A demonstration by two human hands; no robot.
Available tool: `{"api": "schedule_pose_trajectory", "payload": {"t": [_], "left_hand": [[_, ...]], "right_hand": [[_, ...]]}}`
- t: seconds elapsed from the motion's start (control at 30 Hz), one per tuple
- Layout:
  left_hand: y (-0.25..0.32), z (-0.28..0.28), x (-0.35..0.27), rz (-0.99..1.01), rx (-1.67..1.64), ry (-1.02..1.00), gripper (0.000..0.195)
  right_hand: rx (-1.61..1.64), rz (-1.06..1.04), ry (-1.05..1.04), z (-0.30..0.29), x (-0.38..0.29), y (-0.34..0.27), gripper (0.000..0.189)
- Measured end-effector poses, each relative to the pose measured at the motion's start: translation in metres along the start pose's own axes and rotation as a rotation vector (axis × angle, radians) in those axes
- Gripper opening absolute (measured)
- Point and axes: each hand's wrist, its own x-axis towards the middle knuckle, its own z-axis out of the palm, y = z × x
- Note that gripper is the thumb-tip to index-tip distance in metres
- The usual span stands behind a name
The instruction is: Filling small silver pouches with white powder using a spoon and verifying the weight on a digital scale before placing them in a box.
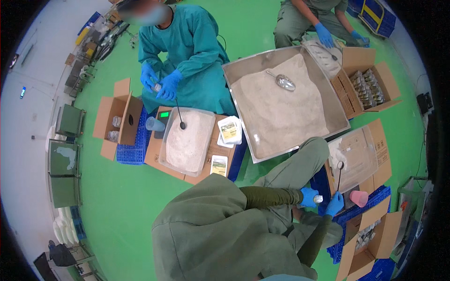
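Observation:
My left hand (309,197), in a blue glove, holds a small silvery-white pack (318,199) above my folded legs. My right hand (334,204), gloved too, grips the handle end of a long-handled dark spoon (340,165). The spoon's bowl lies over a translucent plastic tray (367,154) with some pale powder (336,154) at its left side. Beside my right hand a pink plastic cup (359,198) stands by a dark flat device (347,196), mostly hidden. Below it, an open cardboard box (386,235) holds several silvery packs (367,233).
A large metal tray (253,140) holds pale powder and a metal scoop (284,82). A co-worker in a teal gown (186,42) sits by another powder tray (205,154), a scale (163,121) and a blue cup (154,124). Another person's gloved hand (324,35) is near an open box (358,56).

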Motion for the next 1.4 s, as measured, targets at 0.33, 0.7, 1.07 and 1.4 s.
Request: {"api": "schedule_pose_trajectory", "payload": {"t": [0.33, 0.7, 1.07, 1.4], "left_hand": [[-0.004, 0.001, 0.0, -0.004, 0.061, 0.017, 0.047], [0.004, -0.004, -0.002, -0.029, 0.073, -0.038, 0.049], [0.012, -0.01, -0.007, -0.063, 0.064, -0.077, 0.043], [0.005, -0.01, -0.006, -0.057, 0.045, -0.062, 0.041]], "right_hand": [[-0.102, 0.123, 0.073, -0.004, -0.001, 0.002, 0.035], [-0.127, 0.13, 0.036, -0.006, 0.001, 0.01, 0.038], [-0.068, 0.075, 0.062, -0.003, 0.002, 0.024, 0.041], [-0.025, 0.159, -0.055, -0.005, 0.008, 0.022, 0.037]]}}
